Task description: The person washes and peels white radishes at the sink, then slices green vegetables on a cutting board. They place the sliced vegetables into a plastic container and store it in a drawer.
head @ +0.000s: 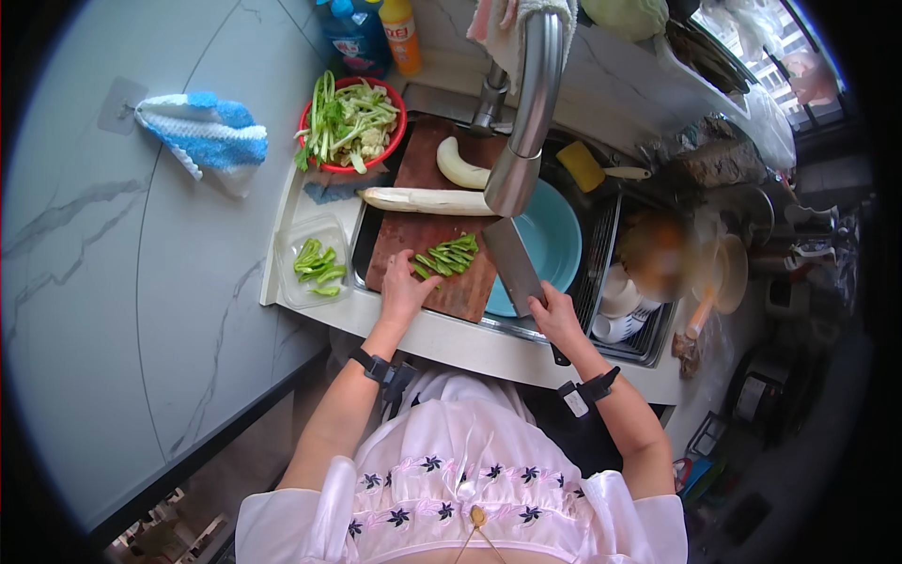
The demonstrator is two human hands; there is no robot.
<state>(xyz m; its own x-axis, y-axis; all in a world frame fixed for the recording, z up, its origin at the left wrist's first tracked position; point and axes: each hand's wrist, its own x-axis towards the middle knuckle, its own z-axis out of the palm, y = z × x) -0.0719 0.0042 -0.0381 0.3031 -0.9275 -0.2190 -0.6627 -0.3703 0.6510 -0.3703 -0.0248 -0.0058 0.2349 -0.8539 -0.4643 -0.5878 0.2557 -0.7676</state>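
My right hand grips the dark handle of a cleaver. Its broad blade stretches over the right edge of the wooden cutting board and the light-blue basin. My left hand rests at the board's left front, thumb and fingers apart beside a pile of sliced green pepper. Whether the fingertips touch the slices is hard to tell. Farther back on the board lie a long peeled pale vegetable and a curved pale piece, both partly behind the faucet. More green pepper pieces sit in a clear plastic container to the left.
A red basin of cauliflower and green stalks stands back left, near detergent bottles. The faucet hangs over the board and light-blue basin. A yellow sponge and a rack with bowls are at right.
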